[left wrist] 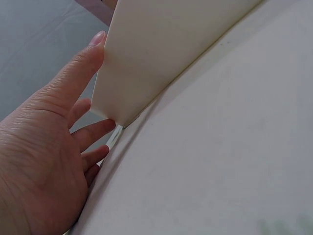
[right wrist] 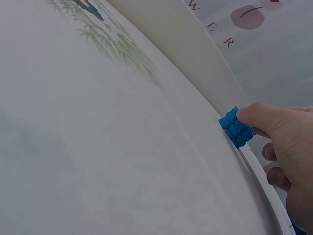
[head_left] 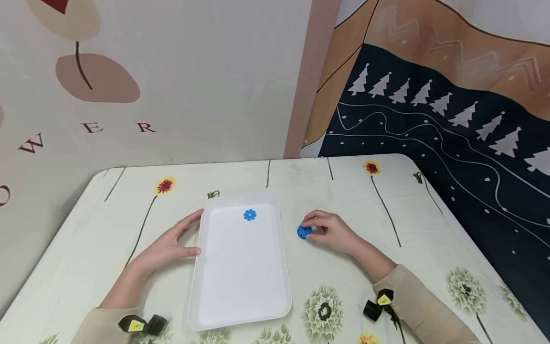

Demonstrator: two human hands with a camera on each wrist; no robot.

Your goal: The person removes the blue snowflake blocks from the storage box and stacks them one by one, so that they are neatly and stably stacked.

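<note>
A white shallow tray lies on the table, with one blue notched plastic disc flat near its far end. My left hand is at the tray's left side, fingers spread, thumb and fingertip touching the outer wall. In the left wrist view the left hand rests against the pale tray wall. To the right of the tray, my right hand pinches a short stack of blue notched discs between thumb and fingers. The right wrist view shows the blue stack side-on, low over or touching the cloth.
A cream tablecloth printed with flowers covers the table. Behind it stands a pale wall with printed letters. A dark hanging with white trees borders the right side. Black wrist devices are strapped over both sleeves.
</note>
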